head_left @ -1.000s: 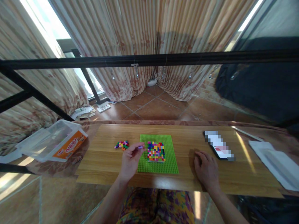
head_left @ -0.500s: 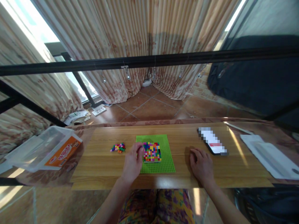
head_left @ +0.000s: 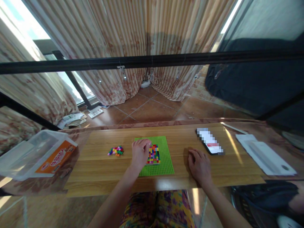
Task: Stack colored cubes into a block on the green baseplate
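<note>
On the green board, the block sits partly behind your left hand; I can't tell if its fingers pinch anything (too hidden). Your right hand rests loosely, unclosed. Probably light, stiff: grip opposite sides.

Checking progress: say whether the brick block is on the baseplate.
On: green baseplate shows around the brick block, partly hidden by the left hand.

2 hands, 1 grn baseplate, 1 brick blk, 1 brick pile, 1 phone, 1 plastic box
</note>
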`<state>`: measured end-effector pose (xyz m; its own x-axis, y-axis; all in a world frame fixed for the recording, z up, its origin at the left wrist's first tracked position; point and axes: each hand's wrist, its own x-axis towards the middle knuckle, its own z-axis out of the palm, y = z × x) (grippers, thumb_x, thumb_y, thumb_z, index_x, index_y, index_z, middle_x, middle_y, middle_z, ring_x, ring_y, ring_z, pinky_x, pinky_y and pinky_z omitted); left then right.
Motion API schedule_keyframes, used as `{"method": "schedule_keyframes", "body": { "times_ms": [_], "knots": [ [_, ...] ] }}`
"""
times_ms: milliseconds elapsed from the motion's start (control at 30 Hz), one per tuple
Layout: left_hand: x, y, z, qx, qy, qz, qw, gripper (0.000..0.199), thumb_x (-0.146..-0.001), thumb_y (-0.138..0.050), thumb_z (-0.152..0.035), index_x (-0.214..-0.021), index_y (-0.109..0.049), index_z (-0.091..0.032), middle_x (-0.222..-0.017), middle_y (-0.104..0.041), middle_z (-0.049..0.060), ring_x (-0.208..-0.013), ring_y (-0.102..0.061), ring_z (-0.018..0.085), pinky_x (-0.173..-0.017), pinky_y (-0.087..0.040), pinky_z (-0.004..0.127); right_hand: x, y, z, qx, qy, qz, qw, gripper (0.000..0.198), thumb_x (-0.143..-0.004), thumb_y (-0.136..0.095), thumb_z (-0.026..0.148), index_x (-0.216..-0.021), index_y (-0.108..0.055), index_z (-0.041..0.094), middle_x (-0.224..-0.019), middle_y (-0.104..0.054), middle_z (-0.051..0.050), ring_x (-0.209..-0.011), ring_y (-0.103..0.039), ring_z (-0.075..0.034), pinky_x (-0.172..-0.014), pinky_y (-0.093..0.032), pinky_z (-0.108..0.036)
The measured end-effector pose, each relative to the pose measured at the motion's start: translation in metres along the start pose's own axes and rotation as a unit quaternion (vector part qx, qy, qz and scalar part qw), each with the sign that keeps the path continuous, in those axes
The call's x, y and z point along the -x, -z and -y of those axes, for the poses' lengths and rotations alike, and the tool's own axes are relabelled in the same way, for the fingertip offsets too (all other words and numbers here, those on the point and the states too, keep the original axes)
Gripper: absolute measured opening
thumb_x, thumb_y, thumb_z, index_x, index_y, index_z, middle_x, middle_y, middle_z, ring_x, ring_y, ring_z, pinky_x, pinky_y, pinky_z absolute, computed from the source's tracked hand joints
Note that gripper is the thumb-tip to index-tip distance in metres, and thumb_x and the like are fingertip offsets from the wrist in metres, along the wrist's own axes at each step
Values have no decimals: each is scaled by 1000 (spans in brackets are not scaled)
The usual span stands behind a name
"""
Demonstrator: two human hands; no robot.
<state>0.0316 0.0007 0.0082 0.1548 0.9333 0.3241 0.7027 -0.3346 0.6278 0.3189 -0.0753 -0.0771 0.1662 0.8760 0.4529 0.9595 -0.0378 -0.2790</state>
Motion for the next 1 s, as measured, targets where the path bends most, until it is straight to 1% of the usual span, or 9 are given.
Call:
{"method": "schedule_keyframes", "body": {
  "times_ms": [133,333,433,533,700,867,1000],
  "knots": [
    [5,-6,2,1,12,16,1000,24,-94,-49,-26,-88,-71,-21,-96,-75,3,-95,-63,20,-88,-40,36,0,0,0,-4,-7,2,1000,26,-89,-47,28,-105,-64,19,-112,-64,-10,-103,-53,-23,-87,-43,-40],
    [2,-4,1,-39,-7,29,999,24,-94,-47,-24,-86,-69,-21,-89,-73,4,-88,-63,20,-85,-40,36,0,0,-1,-17,-3,1,1000,27,-90,-45,30,-106,-64,20,-111,-64,-11,-103,-54,-24,-88,-43,-42],
    [0,-5,1,-39,-6,35,999,24,-93,-47,-23,-84,-69,-21,-85,-73,4,-83,-64,19,-82,-42,34,0,0,-1,-19,-2,0,1000,27,-90,-45,29,-106,-65,20,-111,-64,-11,-103,-54,-24,-89,-43,-43],
    [0,-5,1,-14,1,36,999,23,-91,-50,-23,-83,-71,-20,-83,-73,5,-80,-64,19,-79,-44,32,0,0,-1,-16,-3,3,1000,27,-90,-45,28,-106,-64,19,-111,-65,-11,-103,-54,-24,-89,-44,-42],
    [0,-3,4,49,33,34,998,20,-89,-53,-23,-84,-73,-21,-88,-75,5,-81,-67,19,-77,-48,30,0,0,0,-12,-3,0,1000,26,-90,-46,28,-106,-64,18,-112,-65,-11,-104,-54,-24,-90,-44,-42],
    [-5,-1,9,90,62,65,992,21,-86,-55,-25,-79,-74,-21,-81,-76,3,-74,-68,17,-69,-49,27,0,0,-1,-18,0,-5,1000,27,-89,-46,28,-106,-64,19,-111,-64,-11,-104,-54,-24,-90,-43,-43],
    [-6,-3,8,109,74,57,990,23,-85,-53,-24,-77,-74,-21,-77,-75,2,-71,-67,17,-67,-49,27,0,-1,-2,-19,-1,-1,1000,27,-89,-45,29,-106,-64,20,-110,-64,-11,-103,-54,-24,-90,-43,-43]
  ]
}}
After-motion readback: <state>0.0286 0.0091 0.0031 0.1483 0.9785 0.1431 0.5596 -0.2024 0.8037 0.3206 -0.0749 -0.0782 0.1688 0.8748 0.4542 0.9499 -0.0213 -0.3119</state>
